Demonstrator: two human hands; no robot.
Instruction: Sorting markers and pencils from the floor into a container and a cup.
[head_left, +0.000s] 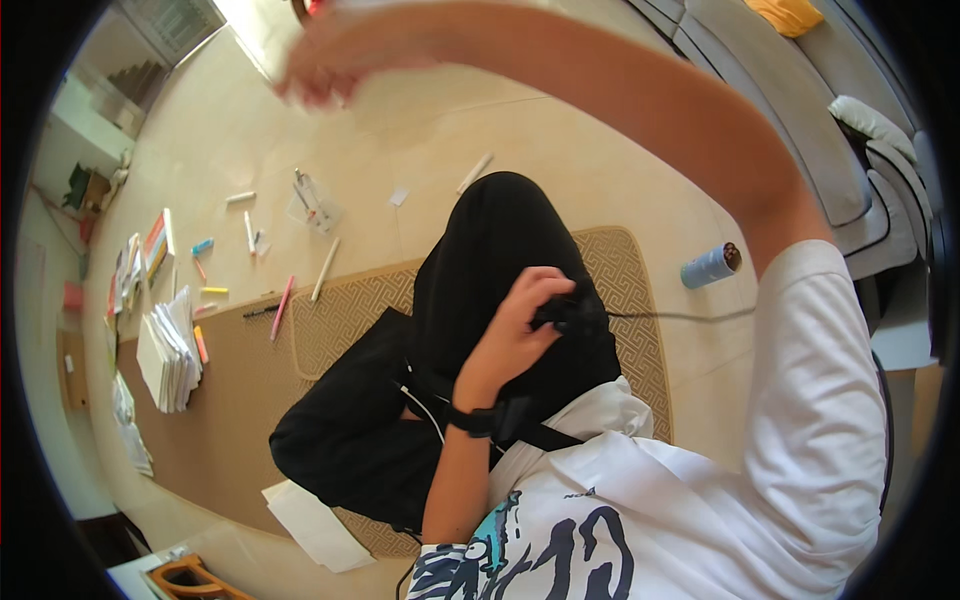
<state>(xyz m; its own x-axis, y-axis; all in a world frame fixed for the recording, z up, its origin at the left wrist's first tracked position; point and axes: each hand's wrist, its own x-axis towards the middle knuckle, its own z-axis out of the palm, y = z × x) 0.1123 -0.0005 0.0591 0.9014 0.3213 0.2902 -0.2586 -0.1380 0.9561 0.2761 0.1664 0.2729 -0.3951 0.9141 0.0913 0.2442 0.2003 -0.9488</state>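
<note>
My left hand (514, 319) has its fingers curled round a small black object (562, 309) above my black-trousered leg; what the object is cannot be made out against the dark cloth. A black strap is on that wrist. My right arm stretches across the top of the view, and my right hand (322, 64) is blurred at the upper left, over the floor; whether it holds anything cannot be seen. A red and dark thing shows partly just beyond it. Below, a clear plastic case (315, 206) with metal drawing tools lies on the floor.
Several pens and markers (281, 307) lie about the mat (225, 420) and floor. A stack of papers (169, 349) and books (159, 244) are at left. A blue cylindrical container (709, 266) lies at right, near a cable and a grey sofa (787, 127).
</note>
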